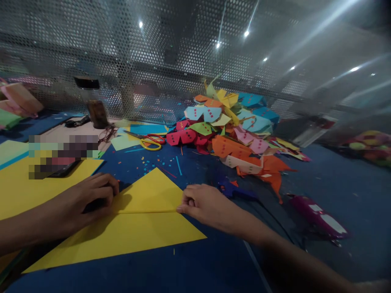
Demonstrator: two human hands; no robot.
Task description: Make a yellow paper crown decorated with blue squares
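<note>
A sheet of yellow paper [146,228] lies on the blue table with a crease running across it and a pointed part at the far side. At the left end of the crease, my left hand [94,195] rests with curled fingers and thumb closed on the paper; its fingertips are partly hidden. My right hand [201,203] pinches the right end of the crease between thumb and bent fingers. Left of my left hand lies more yellow paper [18,187].
Scissors [151,142] and paper scraps lie beyond the sheet. Folded colourful paper pieces [232,138] are heaped ahead. A blue glue gun [232,189] with a cord and a purple device [317,215] lie rightward. A dark-lidded jar [96,108] stands by the perforated screen [128,53].
</note>
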